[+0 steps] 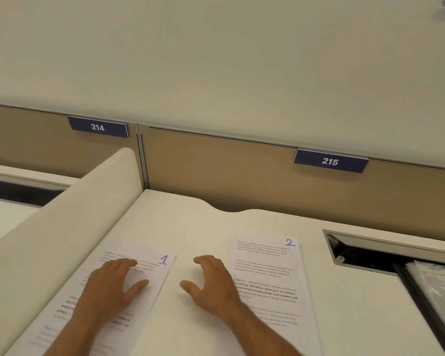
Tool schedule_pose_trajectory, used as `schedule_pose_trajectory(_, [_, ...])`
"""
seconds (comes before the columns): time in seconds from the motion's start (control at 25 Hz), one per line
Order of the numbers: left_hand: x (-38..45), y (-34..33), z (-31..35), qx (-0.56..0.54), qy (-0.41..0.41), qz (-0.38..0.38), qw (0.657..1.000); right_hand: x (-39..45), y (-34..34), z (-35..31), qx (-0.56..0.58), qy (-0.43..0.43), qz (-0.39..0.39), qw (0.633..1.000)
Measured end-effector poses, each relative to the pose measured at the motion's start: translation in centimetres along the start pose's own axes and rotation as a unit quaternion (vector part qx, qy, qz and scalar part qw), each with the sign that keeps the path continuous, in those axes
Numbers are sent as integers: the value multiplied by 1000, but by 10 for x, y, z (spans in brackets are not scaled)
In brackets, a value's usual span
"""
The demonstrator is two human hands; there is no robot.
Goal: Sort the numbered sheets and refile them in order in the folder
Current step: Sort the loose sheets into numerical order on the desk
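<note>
White desk (190, 222): L hand (108, 286) fingers flat on sheet 1 (149, 286); R hand (211, 281) spread, empty, by sheet 2 (270, 278).

A: Where's the cam sit?

B: On my head, only one view, wide-angle. It looks fwd and down over the table (206, 227), so my left hand (111, 286) and right hand (211, 281) come in from the bottom edge, close to the lens.

A: How far does it reach?

B: Up to the partition (216, 160) at the back, w/ tags 214 (97, 127) and 215 (329, 161), plus wall above. Horizon's tilted, left side higher. Sheet 1 (149, 281) and sheet 2 (267, 273) sit low-centre, near. Cable hatch (370, 255) at the right edge.
</note>
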State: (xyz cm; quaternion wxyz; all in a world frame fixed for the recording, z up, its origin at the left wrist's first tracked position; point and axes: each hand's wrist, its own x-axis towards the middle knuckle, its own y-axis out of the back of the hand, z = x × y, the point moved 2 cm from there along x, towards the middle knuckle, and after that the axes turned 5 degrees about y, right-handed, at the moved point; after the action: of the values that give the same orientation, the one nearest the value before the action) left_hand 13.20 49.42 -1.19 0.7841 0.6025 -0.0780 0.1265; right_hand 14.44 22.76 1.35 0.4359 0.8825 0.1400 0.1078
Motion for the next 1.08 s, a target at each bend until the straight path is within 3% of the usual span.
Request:
schedule_pose_trajectory(0.16, [-19,-12,-28,45,63,-115,990,21,-31,-33,-55,33,-118,991])
schedule_pose_trajectory(0.48, [-24,-11,-22,57,76,-155,983,53,-47,-25,-181,-34,-147,972])
schedule_pose_trajectory(0.8, [-26,-11,-24,55,71,-161,983,48,-66,-43,-62,2,-164,984])
schedule_pose_trajectory(0.92, [-24,-13,-28,57,69,-158,983,45,-78,-60,56,24,-113,992])
schedule_pose_trajectory(1.0, [-24,-13,-27,25,83,-144,986,37,-79,-71,133,-19,-63,989])
schedule_pose_trajectory(1.08, [-24,-10,-24,-11,98,-134,986,32,-74,-77,140,-51,-33,988])
